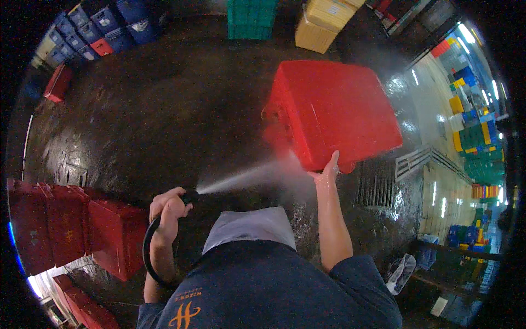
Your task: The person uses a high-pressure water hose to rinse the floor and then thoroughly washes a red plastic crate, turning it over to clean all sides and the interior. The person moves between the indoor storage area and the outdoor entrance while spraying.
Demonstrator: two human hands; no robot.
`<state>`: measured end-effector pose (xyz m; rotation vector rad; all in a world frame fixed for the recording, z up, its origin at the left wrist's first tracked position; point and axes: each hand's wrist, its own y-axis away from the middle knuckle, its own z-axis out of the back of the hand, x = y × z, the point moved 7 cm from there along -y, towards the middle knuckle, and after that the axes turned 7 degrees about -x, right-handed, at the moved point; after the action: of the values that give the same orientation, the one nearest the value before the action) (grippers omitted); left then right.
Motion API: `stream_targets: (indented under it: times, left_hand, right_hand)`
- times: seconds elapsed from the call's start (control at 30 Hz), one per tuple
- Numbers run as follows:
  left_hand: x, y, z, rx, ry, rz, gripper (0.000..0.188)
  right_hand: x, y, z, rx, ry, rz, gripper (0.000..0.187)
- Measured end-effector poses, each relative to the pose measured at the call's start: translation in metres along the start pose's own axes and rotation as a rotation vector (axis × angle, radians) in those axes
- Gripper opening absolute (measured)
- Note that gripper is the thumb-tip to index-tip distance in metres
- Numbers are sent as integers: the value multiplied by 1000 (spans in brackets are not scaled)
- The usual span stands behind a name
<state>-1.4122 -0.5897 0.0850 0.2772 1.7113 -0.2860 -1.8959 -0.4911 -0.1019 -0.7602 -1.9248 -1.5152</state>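
In my left hand (169, 207) is a black hose nozzle (190, 196), its black hose (147, 249) curving down along my forearm. A white jet of water fans out to the right from it. The spray meets the left side of a large red plastic box (339, 109), where mist blurs the surface. My right hand (327, 171) grips the box at its near lower edge, thumb up on the red face. The box is tilted; whether it rests on anything is hidden.
Dark red boxes (118, 233) stand close on the left. Blue bins (104, 22), a green crate (251, 19) and yellow boxes (323, 24) line the far side. A metal floor grate (375, 183) lies right of the box on the wet floor. Colourful crates (482, 142) are stacked far right.
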Motion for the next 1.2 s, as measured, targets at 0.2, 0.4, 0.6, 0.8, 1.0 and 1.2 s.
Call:
stream_targets:
  times: [0.2, 0.4, 0.6, 0.8, 1.0, 1.2]
  left_hand:
    - [-12, 7, 34, -251, 202, -29, 40]
    - [-16, 8, 35, -608, 282, 48, 41]
    - [-30, -16, 17, -345, 209, -91, 45]
    - [-24, -37, -10, -182, 314, -118, 49]
    - [-29, -50, -34, -279, 268, -112, 43]
    - [-26, -68, -107, 46, 359, -83, 38]
  right_hand:
    - [-13, 6, -48, 31, 62, -21, 95]
    - [-10, -17, -89, 188, 27, -66, 88]
    - [-15, -44, -123, 329, 73, -155, 90]
    - [17, -32, -116, 546, 57, -83, 95]
    - [78, -97, -36, 157, 53, -19, 87]
    - [133, -194, 32, 53, -88, 237, 74]
